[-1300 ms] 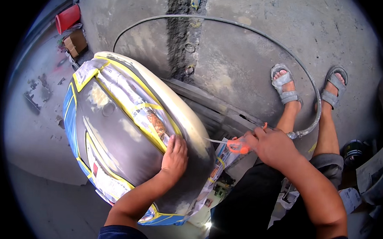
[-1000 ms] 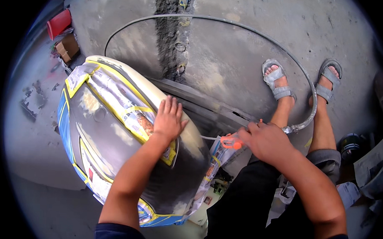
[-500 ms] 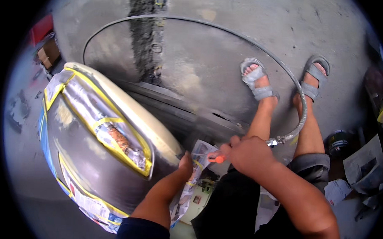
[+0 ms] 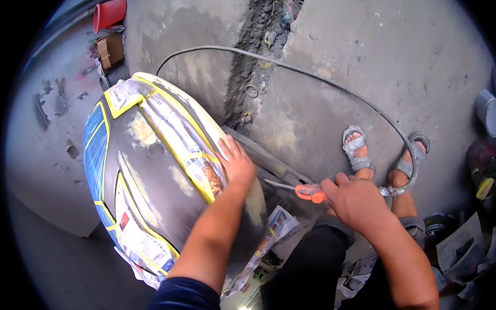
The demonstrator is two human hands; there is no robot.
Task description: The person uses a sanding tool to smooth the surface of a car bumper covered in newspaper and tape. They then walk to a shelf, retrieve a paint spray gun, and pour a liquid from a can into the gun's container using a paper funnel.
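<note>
Over on your far left, the red bucket (image 4: 112, 16) lies tipped on its side, with a cardboard box (image 4: 110, 50) just below it. Next comes the blue film (image 4: 95, 149), wrapping the outer side of the curved grey panel (image 4: 162, 182), which sits in front of you on your left, its openings masked with printed paper (image 4: 146, 241) and yellow tape. Here's your left hand (image 4: 238, 164), grip open, fingers extended and laid on the panel's pale right edge, grasping nothing. Moving right, the slim nozzle of the orange blow gun (image 4: 310, 194) points at that edge, apart from the panel. Behind it, your right hand (image 4: 358, 202) has its grip closed around the gun's body. A grey hose (image 4: 213, 46) arcs over the floor to a metal fitting by that hand. Beyond your sandals (image 4: 355, 144), a pale can (image 4: 488, 113) lies at far right.
</note>
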